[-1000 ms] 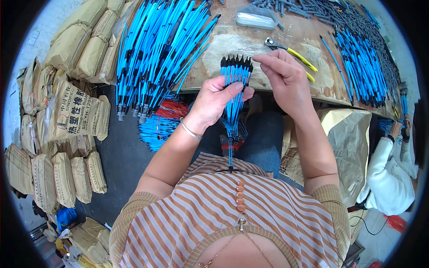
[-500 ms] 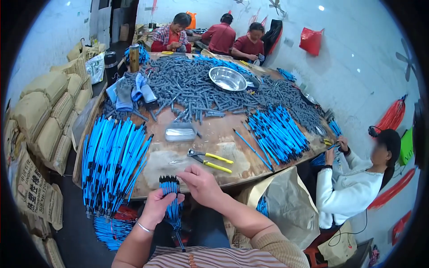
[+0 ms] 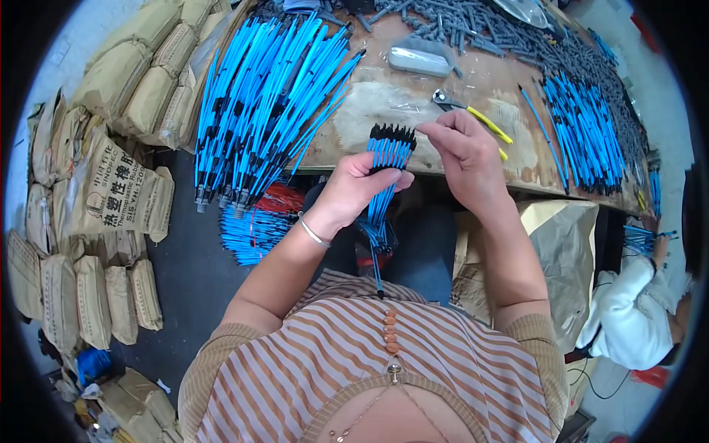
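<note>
My left hand (image 3: 347, 188) is closed around a bundle of thin blue rods with black tips (image 3: 382, 201). The tips stand upright in a row above my thumb, while the lower ends hang over my lap, one rod reaching lower than the others. Just right of the tips, my right hand (image 3: 473, 162) is closed in a pinch. Whatever lies between its fingertips is too small to make out. Behind that hand, yellow-handled pliers (image 3: 484, 124) rest on the wooden table (image 3: 347, 140), partly covered by my fingers.
Blue rods lie in a large pile (image 3: 269, 96) overhanging the table's left edge and another pile (image 3: 587, 136) at right. Grey pieces (image 3: 473, 33) and a small oblong box (image 3: 419, 60) lie farther back. Sacks (image 3: 133, 59) line the left; a paper bag (image 3: 554, 236) and a co-worker (image 3: 635, 317) are at right.
The view has tilted downward, so the far co-workers are out of sight and more of my shirt shows. My left hand still grips the bundle; my right hand stays pinched beside its tips.
</note>
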Tool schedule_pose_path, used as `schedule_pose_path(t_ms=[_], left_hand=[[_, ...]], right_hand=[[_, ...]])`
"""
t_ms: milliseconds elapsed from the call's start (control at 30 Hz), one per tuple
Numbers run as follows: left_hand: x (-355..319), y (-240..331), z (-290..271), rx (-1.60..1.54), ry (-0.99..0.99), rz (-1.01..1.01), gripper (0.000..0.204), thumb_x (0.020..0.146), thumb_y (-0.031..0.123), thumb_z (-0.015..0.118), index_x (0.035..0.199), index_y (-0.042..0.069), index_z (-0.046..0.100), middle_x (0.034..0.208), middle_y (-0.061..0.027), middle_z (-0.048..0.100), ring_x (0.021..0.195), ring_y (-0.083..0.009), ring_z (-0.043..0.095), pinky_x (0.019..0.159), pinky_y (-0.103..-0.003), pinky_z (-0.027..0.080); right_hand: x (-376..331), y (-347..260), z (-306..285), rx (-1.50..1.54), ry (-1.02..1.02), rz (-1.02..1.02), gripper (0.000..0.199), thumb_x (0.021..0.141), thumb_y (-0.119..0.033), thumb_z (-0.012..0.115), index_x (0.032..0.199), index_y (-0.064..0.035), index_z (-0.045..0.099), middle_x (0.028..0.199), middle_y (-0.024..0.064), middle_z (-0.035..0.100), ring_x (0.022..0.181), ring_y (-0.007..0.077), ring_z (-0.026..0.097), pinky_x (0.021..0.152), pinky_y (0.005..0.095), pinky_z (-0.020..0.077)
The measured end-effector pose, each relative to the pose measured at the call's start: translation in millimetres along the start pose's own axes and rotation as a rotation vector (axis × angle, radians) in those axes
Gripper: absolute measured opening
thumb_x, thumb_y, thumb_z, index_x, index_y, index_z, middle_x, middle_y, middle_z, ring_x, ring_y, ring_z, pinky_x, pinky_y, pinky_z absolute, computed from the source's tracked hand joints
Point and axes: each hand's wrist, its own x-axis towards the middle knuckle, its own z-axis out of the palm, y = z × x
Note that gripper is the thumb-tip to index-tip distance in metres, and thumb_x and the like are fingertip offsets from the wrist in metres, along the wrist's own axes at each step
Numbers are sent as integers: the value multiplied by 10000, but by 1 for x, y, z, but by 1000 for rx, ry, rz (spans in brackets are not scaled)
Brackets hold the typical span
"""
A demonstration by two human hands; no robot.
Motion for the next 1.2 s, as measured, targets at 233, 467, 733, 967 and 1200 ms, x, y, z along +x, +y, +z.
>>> schedule_pose_path(t_ms=[233,467,733,967,1200], left_hand=[[3,1,1,18,20,40,191,870,51,569,1052,-1,596,914,-97,660,835,-148,625,780,-283,506],[5,1,2,18,-2,54,186,873,51,568,1048,-3,596,911,-97,659,835,-145,620,780,-281,502],[3,2,1,33,-24,43,187,873,42,563,1049,-9,601,914,-104,661,842,-155,626,786,-283,503],[0,6,0,44,-45,10,191,872,35,558,1051,-12,606,929,-111,662,863,-177,638,792,-285,508],[0,8,0,63,-49,-17,194,871,31,556,1053,-15,605,932,-112,662,867,-183,641,796,-290,510]], right_hand=[[2,-2,-3,-122,24,-58,233,743,68,584,942,-30,654,777,99,544,703,232,555,612,296,440],[6,-2,-9,-210,14,-136,265,716,86,565,936,-33,654,778,105,544,688,241,557,603,305,449],[5,2,-6,-15,-15,-82,195,757,55,591,929,-22,640,783,89,557,701,217,561,602,285,444],[8,-3,-2,61,-38,-91,155,782,25,609,930,-12,638,782,77,563,702,203,559,602,277,439],[8,-8,-5,-49,-50,-141,160,780,32,604,932,-11,636,783,79,563,703,207,562,601,281,441]])
